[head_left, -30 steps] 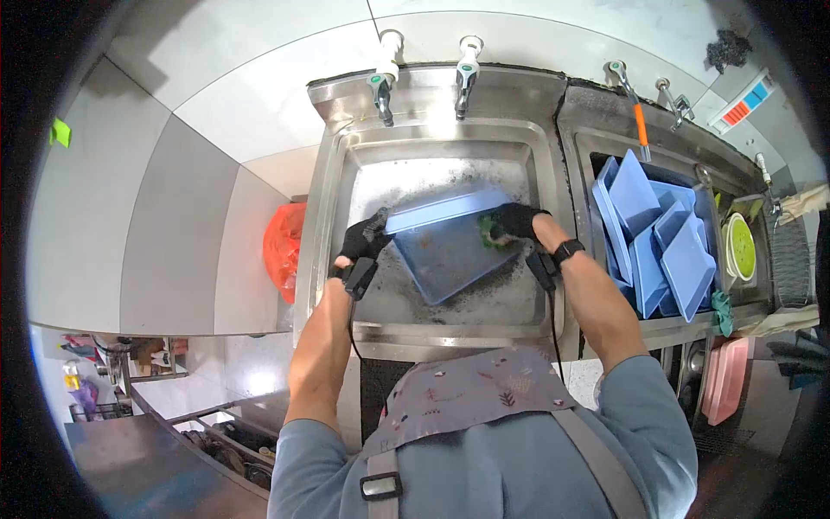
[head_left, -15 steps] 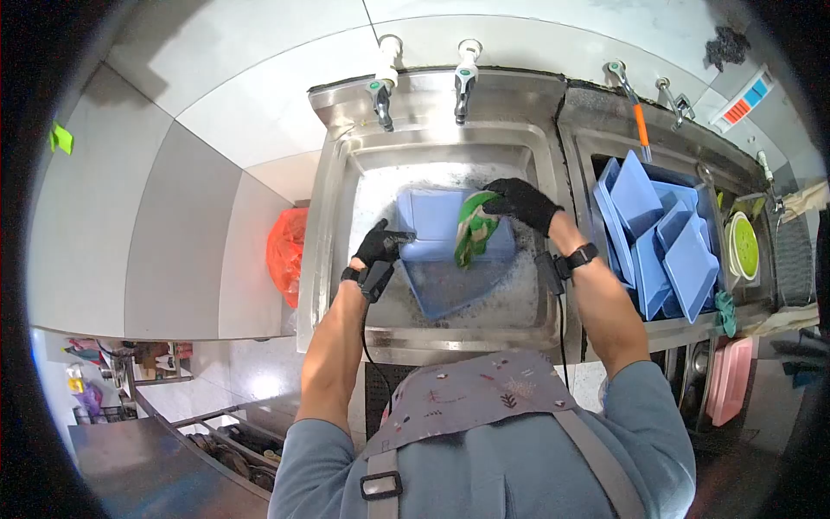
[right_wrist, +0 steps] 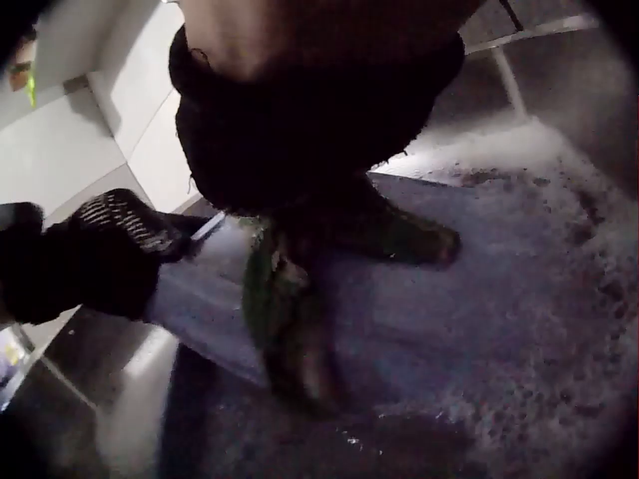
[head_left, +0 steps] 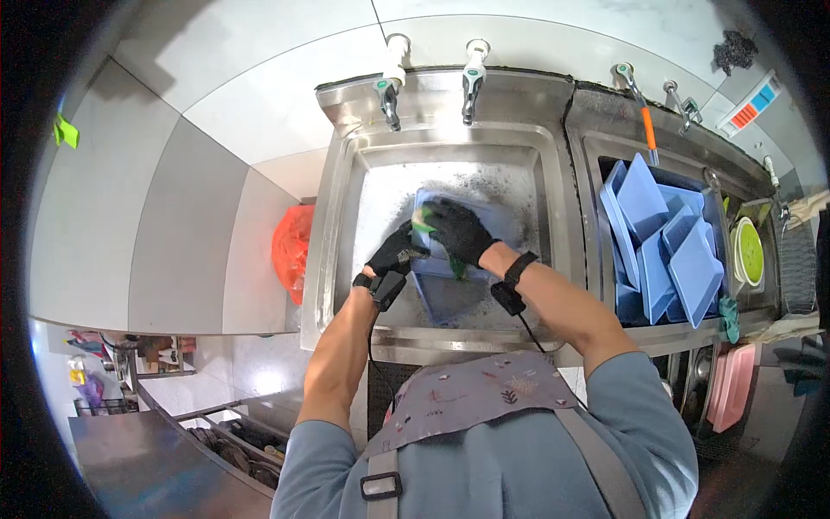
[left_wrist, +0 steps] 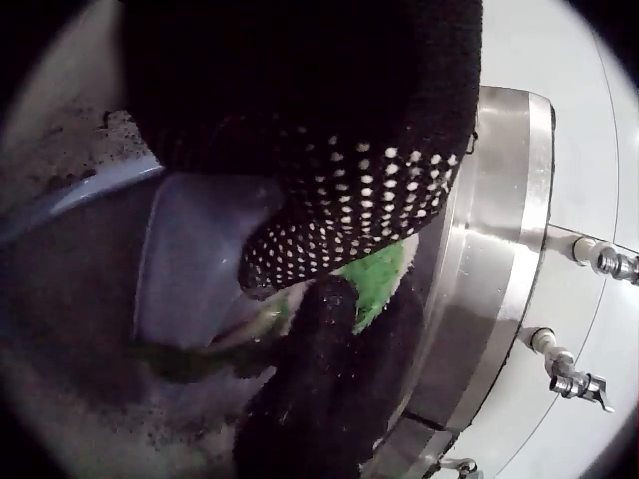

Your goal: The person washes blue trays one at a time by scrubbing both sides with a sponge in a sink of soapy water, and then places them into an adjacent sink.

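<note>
Both hands wear black gloves over the soapy sink (head_left: pixel 519 333). The left hand (head_left: pixel 396 251) grips the left edge of a blue tray (head_left: pixel 471 264), its dotted thumb lying over the tray (left_wrist: pixel 190 259) in the left wrist view. Bunched under the right hand (head_left: pixel 456 230) is a green cloth (head_left: pixel 424 219), pressed on the tray near the left hand; the cloth (right_wrist: pixel 285 309) hangs below the palm in the right wrist view. A second blue piece (head_left: pixel 450 298) lies lower in the water, partly covered.
Several blue trays (head_left: pixel 644 203) stand piled in the right-hand basin. Two taps (head_left: pixel 472 82) project above the sink's back edge. A green-and-white bowl (head_left: pixel 746 251) is at the far right, and a red bag (head_left: pixel 292 251) lies left of the sink.
The blue tray has been turned and drawn leftward. The right hand, with the green cloth, has moved left across it to beside the left hand.
</note>
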`<state>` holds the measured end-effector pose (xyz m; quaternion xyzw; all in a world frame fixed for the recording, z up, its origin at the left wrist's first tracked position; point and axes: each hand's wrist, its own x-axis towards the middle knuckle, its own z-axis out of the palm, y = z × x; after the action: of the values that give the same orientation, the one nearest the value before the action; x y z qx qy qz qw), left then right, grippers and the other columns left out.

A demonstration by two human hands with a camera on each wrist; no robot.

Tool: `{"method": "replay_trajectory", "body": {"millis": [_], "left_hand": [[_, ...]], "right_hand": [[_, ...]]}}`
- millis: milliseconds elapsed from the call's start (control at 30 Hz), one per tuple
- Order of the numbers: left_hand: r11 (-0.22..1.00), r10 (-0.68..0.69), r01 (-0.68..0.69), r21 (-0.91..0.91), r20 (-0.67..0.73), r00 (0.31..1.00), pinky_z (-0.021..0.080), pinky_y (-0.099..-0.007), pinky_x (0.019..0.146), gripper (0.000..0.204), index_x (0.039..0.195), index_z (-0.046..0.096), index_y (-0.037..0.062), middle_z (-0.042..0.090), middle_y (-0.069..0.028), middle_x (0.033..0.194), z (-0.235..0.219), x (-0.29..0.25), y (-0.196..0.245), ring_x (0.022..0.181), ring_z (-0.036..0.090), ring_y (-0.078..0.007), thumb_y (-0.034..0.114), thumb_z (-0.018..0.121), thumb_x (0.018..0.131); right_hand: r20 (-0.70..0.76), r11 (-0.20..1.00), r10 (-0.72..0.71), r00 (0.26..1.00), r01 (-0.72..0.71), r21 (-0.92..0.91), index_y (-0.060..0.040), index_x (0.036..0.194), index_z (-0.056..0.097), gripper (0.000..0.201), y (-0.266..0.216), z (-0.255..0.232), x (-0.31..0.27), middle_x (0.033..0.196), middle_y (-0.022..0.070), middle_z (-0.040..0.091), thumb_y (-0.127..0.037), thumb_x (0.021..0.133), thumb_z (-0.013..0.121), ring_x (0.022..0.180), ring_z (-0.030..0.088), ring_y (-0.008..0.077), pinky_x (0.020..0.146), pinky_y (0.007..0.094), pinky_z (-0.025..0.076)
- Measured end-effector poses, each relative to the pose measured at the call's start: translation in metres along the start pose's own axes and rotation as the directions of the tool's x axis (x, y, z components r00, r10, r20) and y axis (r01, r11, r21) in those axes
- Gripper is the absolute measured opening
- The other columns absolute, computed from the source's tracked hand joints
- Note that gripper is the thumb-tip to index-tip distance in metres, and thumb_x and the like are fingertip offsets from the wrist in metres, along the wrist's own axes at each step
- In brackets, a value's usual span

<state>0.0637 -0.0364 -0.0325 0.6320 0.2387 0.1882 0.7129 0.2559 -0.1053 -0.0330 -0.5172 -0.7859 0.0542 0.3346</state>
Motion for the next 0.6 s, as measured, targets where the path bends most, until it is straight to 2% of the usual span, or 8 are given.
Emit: {"method": "replay_trajectory", "body": {"millis": [67,133,200,367,467,533,567,600], "left_hand": [[0.991,-0.127,0.127,0.048,-0.002,0.992,0.039,-0.0314,0.100,0.074,0.139,0.039,0.0006,0.055,-0.0085,0.128,-0.010,0.007,-0.013,0.114,0.051,-0.0193,0.002,0.070,0.072],[0.984,-0.164,0.163,0.073,0.006,0.986,0.039,-0.0331,0.100,0.079,0.140,0.038,0.0008,0.054,-0.0096,0.129,-0.011,0.008,-0.015,0.115,0.050,-0.0204,0.001,0.072,0.068],[0.986,-0.136,0.137,0.098,-0.015,0.991,0.039,-0.0335,0.100,0.080,0.140,0.038,0.0007,0.054,-0.0101,0.129,-0.013,0.009,-0.026,0.115,0.050,-0.0212,0.001,0.073,0.067],[0.983,-0.183,0.183,-0.010,-0.096,0.978,0.045,-0.0345,0.092,0.087,0.140,0.038,0.0011,0.059,-0.0125,0.120,-0.016,0.018,-0.034,0.107,0.055,-0.0229,-0.002,0.076,0.062],[0.955,-0.191,0.208,0.209,-0.098,0.977,0.046,-0.0347,0.092,0.084,0.137,0.039,-0.0004,0.059,-0.0134,0.118,-0.005,0.012,-0.008,0.107,0.055,-0.0237,0.002,0.078,0.063],[0.969,-0.227,0.239,0.070,-0.147,0.963,0.045,-0.0342,0.092,0.077,0.135,0.042,-0.0007,0.059,-0.0119,0.120,0.001,0.012,-0.011,0.107,0.055,-0.0235,0.006,0.076,0.066],[0.968,-0.227,0.239,0.070,-0.145,0.963,0.045,-0.0342,0.092,0.077,0.135,0.042,-0.0007,0.059,-0.0119,0.120,-0.004,0.014,-0.023,0.107,0.055,-0.0235,0.006,0.076,0.066],[0.966,-0.134,0.157,0.204,-0.126,0.983,0.046,-0.0342,0.090,0.076,0.134,0.043,-0.0011,0.059,-0.0126,0.118,-0.013,0.017,-0.045,0.107,0.056,-0.0235,0.007,0.076,0.067]], "right_hand": [[-0.047,0.969,0.026,0.999,-0.037,-0.244,-0.0100,0.121,0.058,0.039,0.016,-0.007,0.002,0.126,0.0156,0.055,-0.019,0.082,0.059,0.114,0.052,0.0384,0.098,0.0451,0.042],[0.108,0.912,0.407,0.907,-0.399,-0.091,-0.0071,0.128,0.052,0.045,0.049,0.008,0.006,0.135,0.0167,0.048,-0.025,0.087,0.056,0.121,0.048,0.0357,0.100,0.0431,0.042],[-0.105,0.904,0.410,0.906,-0.419,-0.088,-0.0057,0.127,0.052,0.044,0.076,0.023,-0.004,0.133,0.0188,0.050,-0.024,0.087,0.055,0.116,0.051,0.0380,0.097,0.0439,0.044],[-0.035,0.903,0.407,0.913,-0.408,-0.136,-0.0045,0.119,0.055,0.036,0.057,0.006,-0.005,0.118,0.0208,0.056,-0.017,0.085,0.055,0.097,0.058,0.0402,0.085,0.0471,0.048],[-0.032,0.943,0.315,0.949,-0.316,-0.101,-0.0055,0.117,0.055,0.031,0.013,-0.001,-0.003,0.110,0.0192,0.059,-0.013,0.086,0.053,0.091,0.059,0.0399,0.081,0.0493,0.048],[-0.037,0.888,0.458,0.888,-0.459,-0.026,-0.0064,0.115,0.057,0.032,0.009,0.017,-0.008,0.110,0.0213,0.059,-0.011,0.083,0.054,0.092,0.058,0.0414,0.080,0.0503,0.048],[-0.026,0.945,0.255,0.967,-0.254,-0.205,-0.0054,0.113,0.059,0.032,0.009,0.020,-0.012,0.111,0.0221,0.058,-0.010,0.081,0.055,0.094,0.057,0.0413,0.079,0.0504,0.048],[-0.025,0.946,0.254,0.967,-0.254,-0.203,-0.0054,0.113,0.059,0.032,0.005,0.017,-0.013,0.111,0.0221,0.058,-0.010,0.081,0.055,0.094,0.057,0.0413,0.079,0.0504,0.048]]}}
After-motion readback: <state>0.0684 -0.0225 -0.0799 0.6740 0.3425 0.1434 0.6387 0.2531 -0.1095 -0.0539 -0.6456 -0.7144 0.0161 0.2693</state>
